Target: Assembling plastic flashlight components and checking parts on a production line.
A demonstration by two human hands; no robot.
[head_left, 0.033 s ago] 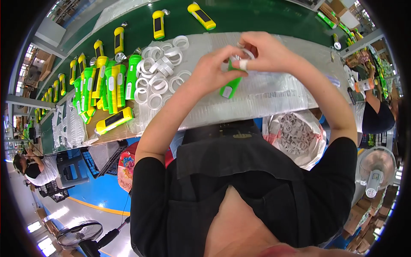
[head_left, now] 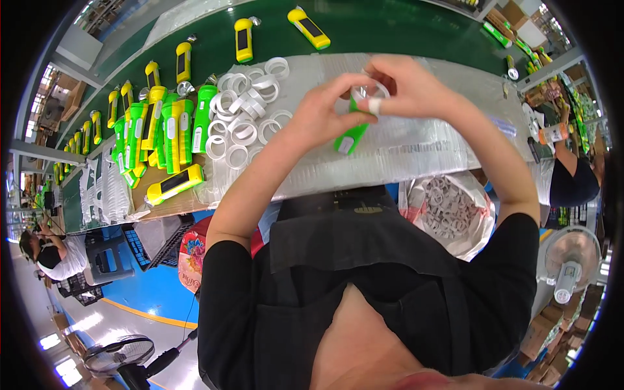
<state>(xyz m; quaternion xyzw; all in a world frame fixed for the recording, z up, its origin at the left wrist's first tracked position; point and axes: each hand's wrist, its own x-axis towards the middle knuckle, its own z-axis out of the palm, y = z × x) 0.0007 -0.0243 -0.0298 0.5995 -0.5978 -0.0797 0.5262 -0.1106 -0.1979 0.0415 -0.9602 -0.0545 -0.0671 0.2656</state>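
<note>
Both my hands are raised over the foil-covered bench (head_left: pixel 416 146) around a green flashlight (head_left: pixel 351 136). My left hand (head_left: pixel 322 114) grips its body. My right hand (head_left: pixel 413 88), with white tape on one finger, pinches a white ring (head_left: pixel 367 91) at the flashlight's head. A pile of loose white rings (head_left: pixel 244 114) lies to the left of my left hand. Beside that pile is a row of green and yellow flashlights (head_left: pixel 166 123).
A green conveyor belt (head_left: pixel 390 26) behind the bench carries spaced yellow flashlights (head_left: pixel 243 39). One yellow flashlight (head_left: pixel 174 184) lies on cardboard at the bench's near left. A bag of white rings (head_left: pixel 448 208) hangs at my right. A co-worker (head_left: pixel 572 179) and a fan (head_left: pixel 572 260) are on the right.
</note>
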